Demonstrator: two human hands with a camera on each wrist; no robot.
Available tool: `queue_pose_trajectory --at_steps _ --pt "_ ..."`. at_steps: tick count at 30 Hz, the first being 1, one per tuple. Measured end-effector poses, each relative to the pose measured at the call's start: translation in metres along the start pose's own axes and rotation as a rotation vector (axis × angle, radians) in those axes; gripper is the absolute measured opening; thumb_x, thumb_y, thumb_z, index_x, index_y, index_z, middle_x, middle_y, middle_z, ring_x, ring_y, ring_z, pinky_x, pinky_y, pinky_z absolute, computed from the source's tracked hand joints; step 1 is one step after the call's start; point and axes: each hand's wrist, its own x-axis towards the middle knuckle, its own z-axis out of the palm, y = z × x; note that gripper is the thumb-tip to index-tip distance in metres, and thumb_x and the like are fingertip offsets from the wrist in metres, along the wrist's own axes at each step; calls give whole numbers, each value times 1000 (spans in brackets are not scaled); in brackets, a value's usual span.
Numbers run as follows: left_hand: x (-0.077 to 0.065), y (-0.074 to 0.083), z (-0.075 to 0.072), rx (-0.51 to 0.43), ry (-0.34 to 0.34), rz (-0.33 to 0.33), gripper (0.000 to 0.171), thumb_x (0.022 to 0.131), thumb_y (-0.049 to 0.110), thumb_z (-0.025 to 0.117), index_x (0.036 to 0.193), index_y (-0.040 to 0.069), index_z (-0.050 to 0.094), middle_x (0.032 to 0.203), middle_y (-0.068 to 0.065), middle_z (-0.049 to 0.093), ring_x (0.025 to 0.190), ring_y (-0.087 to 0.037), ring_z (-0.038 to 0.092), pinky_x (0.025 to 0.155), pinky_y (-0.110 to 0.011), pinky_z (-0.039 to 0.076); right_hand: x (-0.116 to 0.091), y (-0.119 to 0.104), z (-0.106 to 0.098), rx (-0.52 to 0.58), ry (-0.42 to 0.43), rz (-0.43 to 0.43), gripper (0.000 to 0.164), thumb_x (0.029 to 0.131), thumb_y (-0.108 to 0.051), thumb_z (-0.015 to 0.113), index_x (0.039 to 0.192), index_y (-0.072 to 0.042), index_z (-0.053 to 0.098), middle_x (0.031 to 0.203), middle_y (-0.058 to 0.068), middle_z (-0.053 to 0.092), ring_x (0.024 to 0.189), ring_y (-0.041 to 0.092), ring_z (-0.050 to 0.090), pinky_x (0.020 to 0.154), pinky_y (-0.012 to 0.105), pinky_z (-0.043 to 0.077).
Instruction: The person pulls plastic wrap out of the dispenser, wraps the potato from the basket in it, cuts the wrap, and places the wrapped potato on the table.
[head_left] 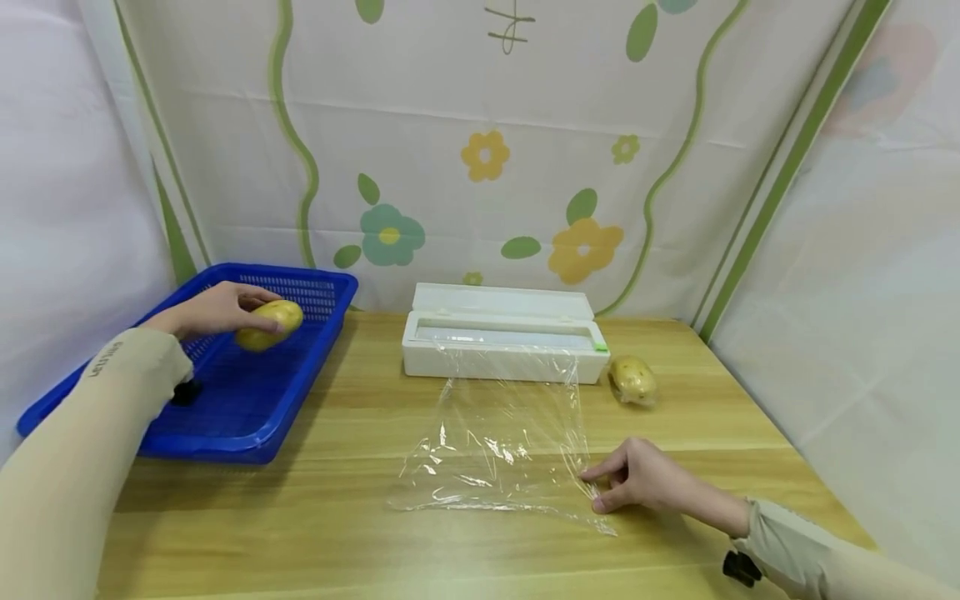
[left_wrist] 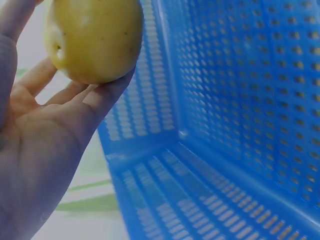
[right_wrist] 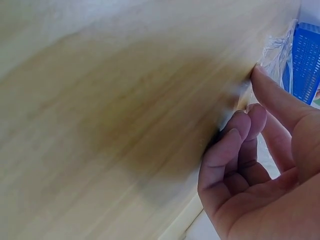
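My left hand [head_left: 225, 310] grips a yellow potato [head_left: 279, 323] above the blue basket [head_left: 258, 446]. In the left wrist view the potato [left_wrist: 95, 40] rests against the fingers, with the perforated basket wall [left_wrist: 240, 90] beside it. A clear sheet of plastic wrap [head_left: 495, 450] runs from the white dispenser box [head_left: 502, 362] toward me over the wooden table. My right hand [head_left: 648, 479] touches the sheet's near right edge with thumb and index finger, the two tips apart. In the right wrist view its thumb [right_wrist: 275, 95] reaches the crumpled film; the other fingers are bent.
Right of the box lies another potato [head_left: 633, 381] with shiny film around it. The box's lid [head_left: 502, 300] stands raised, and a small green piece [head_left: 600, 347] sits at its right end. A flower-printed cloth [head_left: 450, 167] encloses the table [head_left: 337, 533] at the back and sides.
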Motion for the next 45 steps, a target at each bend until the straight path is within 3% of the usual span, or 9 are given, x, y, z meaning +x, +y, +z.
queue_pose_trajectory --at_steps 5,14,22,28,32,37,45 --pt "1 25 5 -16 19 35 70 86 43 76 137 0 54 129 -20 59 115 -35 56 87 -46 49 -4 1 1 33 -9 1 39 74 -27 87 106 -8 77 56 -5 58 47 0 37 43 17 32" --pt "3 76 16 -79 55 146 60 85 37 79 132 6 61 116 -9 67 95 -22 62 72 -34 53 -14 7 4 95 -14 6 40 74 -27 87 108 -8 77 56 -4 57 47 0 37 43 17 32" --pt "-3 120 32 -162 69 272 55 83 30 82 131 12 62 116 -3 67 93 -19 63 75 -34 53 -12 14 5 111 -19 -12 39 73 -27 88 106 -9 78 56 -4 58 48 -1 39 43 17 32" --pt "-8 159 51 -182 33 391 58 81 31 83 131 11 62 115 -1 66 92 -18 63 77 -35 53 -9 14 2 108 -22 -25 38 74 -26 88 106 -9 78 57 -5 60 47 -1 40 42 17 33" --pt "-11 183 74 -199 -4 443 62 78 34 85 131 11 62 114 1 66 93 -17 64 79 -37 53 -6 12 -1 97 -27 -32 38 74 -27 88 106 -9 78 57 -4 60 47 -1 40 42 17 33" --pt "-11 202 120 -225 -82 473 64 77 36 85 131 12 61 115 3 65 93 -14 64 79 -36 54 -2 10 -3 72 -34 -28 38 73 -28 88 106 -11 78 55 -5 59 47 -1 40 42 16 32" --pt "1 226 189 -241 -231 593 62 77 32 86 129 9 62 111 8 66 93 -8 63 78 -29 53 2 11 -4 41 -43 -45 37 74 -28 87 106 -12 78 54 -8 58 47 -2 39 42 16 32"
